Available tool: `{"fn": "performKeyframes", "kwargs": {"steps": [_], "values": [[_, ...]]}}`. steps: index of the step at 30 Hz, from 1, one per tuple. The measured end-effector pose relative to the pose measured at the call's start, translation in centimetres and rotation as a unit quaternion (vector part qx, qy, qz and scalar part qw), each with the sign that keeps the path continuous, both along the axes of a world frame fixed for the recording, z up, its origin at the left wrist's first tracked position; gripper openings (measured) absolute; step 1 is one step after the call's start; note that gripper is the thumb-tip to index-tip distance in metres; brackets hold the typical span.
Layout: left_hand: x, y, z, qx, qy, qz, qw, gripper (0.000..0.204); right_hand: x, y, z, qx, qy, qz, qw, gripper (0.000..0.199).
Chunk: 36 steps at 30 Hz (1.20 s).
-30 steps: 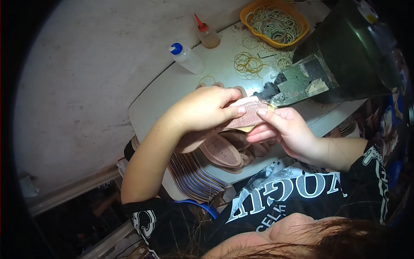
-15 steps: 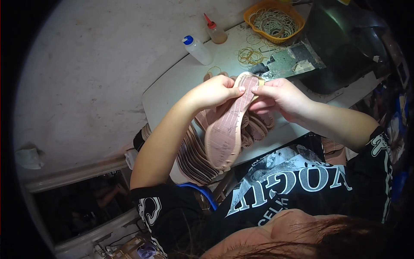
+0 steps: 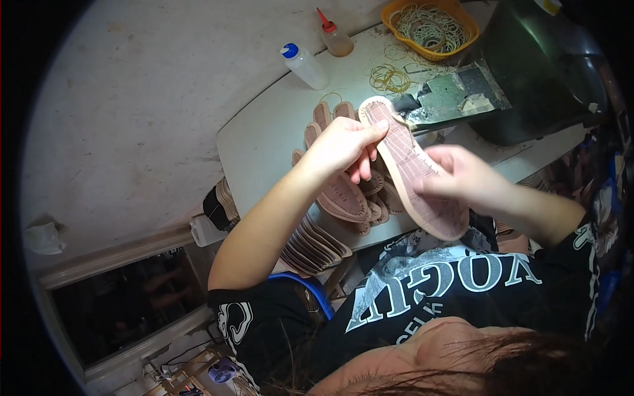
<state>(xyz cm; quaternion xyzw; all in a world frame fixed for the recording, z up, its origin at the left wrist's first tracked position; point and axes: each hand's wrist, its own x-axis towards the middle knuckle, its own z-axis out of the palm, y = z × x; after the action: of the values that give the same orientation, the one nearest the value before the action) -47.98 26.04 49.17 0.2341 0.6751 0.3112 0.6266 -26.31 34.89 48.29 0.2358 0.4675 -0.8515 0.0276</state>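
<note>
A long pinkish insole [image 3: 408, 162] with a pale, notched rim is held up over the table, slanting from its narrow far end down to its broad near end. My left hand [image 3: 347, 146] pinches it near the narrow end, thumb on the lined face. Along its right side, my right hand [image 3: 465, 177] is closed on the edge, slightly blurred, with the thumb lying across the face. Beneath and left of my left hand lies a pile of similar insoles [image 3: 345, 203], partly covered by the hand and the held insole.
Stacked insoles [image 3: 314, 245] stand at the table's [image 3: 254, 142] near edge. Farther back are a blue-capped bottle [image 3: 307, 71], a red-tipped bottle [image 3: 338, 43], loose rubber bands [image 3: 389, 79] and a yellow basket [image 3: 432, 53] of bands. A dark green machine [image 3: 535, 72] occupies the right.
The insole's broad end has swung right and toward me. My right hand has slid from the narrow end down to the middle; my left hand stays near the narrow end.
</note>
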Motion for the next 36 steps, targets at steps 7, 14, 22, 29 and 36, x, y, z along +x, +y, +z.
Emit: {"fn": "performKeyframes", "kwargs": {"steps": [7,14,22,29,36], "values": [[-1.6,1.4,-0.2,-0.008,0.084,0.010,0.996,0.050,0.2,2.0,-1.5,0.007,-0.020,0.004,1.000,0.029],[-5.2,2.3,-2.7,0.067,0.056,0.016,0.996,0.043,-3.9,-1.9,-1.1,-0.137,0.047,-0.109,0.983,0.029],[2.0,-8.4,-0.6,0.457,0.121,0.319,0.821,0.036,-3.3,-6.1,-0.8,0.102,0.062,0.077,0.990,0.027],[6.4,-16.4,-3.3,0.423,0.376,0.387,0.728,0.052,-2.8,-10.4,-5.1,0.099,0.129,0.163,0.973,0.034],[7.5,-15.1,-7.1,0.378,0.444,0.455,0.674,0.040,-1.5,-10.0,-7.1,0.158,0.145,0.132,0.968,0.027]]}}
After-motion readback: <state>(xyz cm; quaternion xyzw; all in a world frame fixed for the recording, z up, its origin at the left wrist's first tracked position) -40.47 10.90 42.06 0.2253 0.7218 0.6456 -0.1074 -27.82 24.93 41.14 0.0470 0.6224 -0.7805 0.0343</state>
